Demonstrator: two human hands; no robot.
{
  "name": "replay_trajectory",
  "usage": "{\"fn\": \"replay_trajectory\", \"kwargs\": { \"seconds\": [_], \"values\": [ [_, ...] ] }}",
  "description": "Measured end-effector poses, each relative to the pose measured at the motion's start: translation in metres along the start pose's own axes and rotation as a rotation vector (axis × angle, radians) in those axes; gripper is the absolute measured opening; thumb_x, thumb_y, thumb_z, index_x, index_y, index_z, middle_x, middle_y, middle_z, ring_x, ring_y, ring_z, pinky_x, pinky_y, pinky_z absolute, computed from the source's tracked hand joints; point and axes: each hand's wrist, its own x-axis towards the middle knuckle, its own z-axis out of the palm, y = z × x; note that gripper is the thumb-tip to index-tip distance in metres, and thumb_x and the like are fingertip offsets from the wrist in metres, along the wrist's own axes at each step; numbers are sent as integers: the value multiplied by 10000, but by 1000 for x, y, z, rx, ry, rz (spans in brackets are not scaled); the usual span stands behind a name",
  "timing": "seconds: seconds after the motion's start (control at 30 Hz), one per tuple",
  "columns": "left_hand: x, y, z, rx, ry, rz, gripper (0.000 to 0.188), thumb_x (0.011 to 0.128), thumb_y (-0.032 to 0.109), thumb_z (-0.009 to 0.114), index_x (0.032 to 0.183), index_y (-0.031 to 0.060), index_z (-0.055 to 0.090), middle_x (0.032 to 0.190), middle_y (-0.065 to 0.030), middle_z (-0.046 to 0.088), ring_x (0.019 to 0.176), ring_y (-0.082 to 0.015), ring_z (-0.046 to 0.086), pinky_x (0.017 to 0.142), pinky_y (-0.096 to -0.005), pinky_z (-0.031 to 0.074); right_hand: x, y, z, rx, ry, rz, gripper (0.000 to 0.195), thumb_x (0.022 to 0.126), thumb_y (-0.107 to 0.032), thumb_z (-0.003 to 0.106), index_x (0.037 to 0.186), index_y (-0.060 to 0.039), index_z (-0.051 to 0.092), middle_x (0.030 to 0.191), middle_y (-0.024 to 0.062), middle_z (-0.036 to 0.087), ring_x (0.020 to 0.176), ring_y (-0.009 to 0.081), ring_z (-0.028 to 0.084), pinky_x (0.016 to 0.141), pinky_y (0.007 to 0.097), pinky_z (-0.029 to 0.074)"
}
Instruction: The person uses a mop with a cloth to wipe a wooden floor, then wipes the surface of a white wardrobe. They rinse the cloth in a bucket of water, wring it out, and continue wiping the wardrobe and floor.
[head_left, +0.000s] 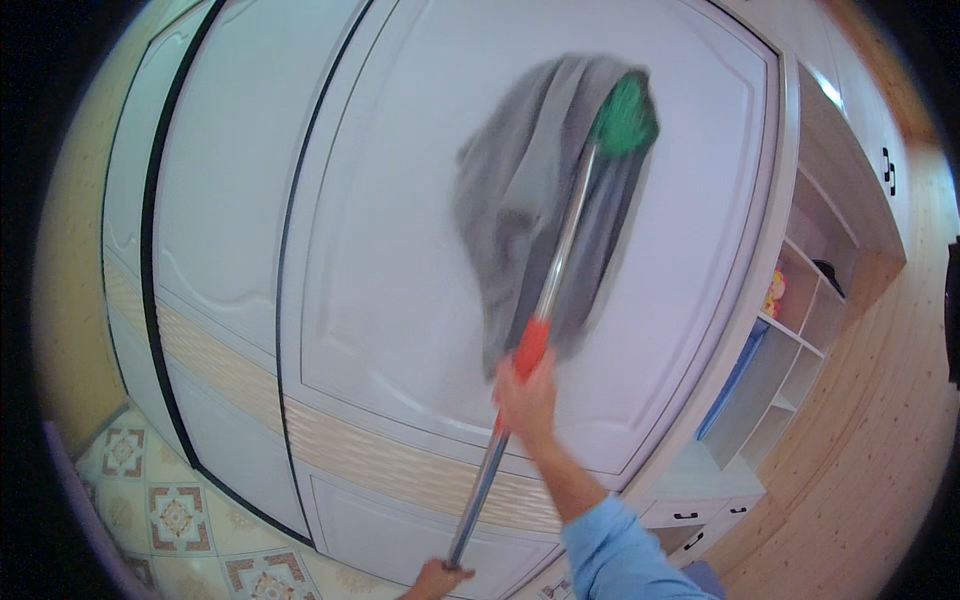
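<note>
A metal pole (574, 225) with a green head (624, 116) slants up across a white sliding wardrobe door (397, 225). Over the head hangs a grey cloth (517, 172), spread against the door panel and slightly blurred. My right hand (529, 394) grips the pole around its red plastic collar (532, 341), the forearm in a rolled light blue sleeve. Lower down, my left hand (439, 579) is closed around the pole's bottom end, near the picture's lower edge.
To the right stands an open shelf unit (787, 352) with drawers (682, 514), holding a blue flat item (735, 379), a colourful toy-like object (775, 292) and something black (829, 276). Patterned floor tiles (178, 517) show lower left. Wood-look boards (847, 405) run along the right.
</note>
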Motion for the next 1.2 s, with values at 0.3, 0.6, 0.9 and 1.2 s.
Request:
{"fn": "replay_trajectory", "kwargs": {
  "seconds": [0.3,0.6,0.9,1.2],
  "values": [
    [57,221,-150,-510,-231,-63,343,670,348,684,614,59,508,500,-11,449,447,-100,405,423,-238,324,198,-167,-39,-128,91,-358,284,725,-149,535,900,13,380,627,132,538,481,229,538,426,346,427],
    [-99,-120,-10,-171,-38,-213,282,741,310,612,582,91,535,495,4,451,462,-134,433,431,-276,373,-56,64,69,-12,-118,144,404,764,-190,559,1042,-34,311,635,107,511,560,211,546,494,336,436],
    [-114,-125,19,-321,-26,-280,299,783,305,492,726,40,620,668,-141,601,622,-212,570,530,-333,440,-32,12,91,-149,-259,-16,374,742,-160,547,1034,-21,360,603,74,511,506,168,532,451,305,436],
    [-29,142,-159,-392,253,-174,333,673,301,681,602,6,543,507,-59,500,474,-113,468,464,-294,394,177,-191,93,-30,-21,-366,266,701,-97,526,908,29,416,623,116,526,465,202,531,387,336,428]
  ]
}}
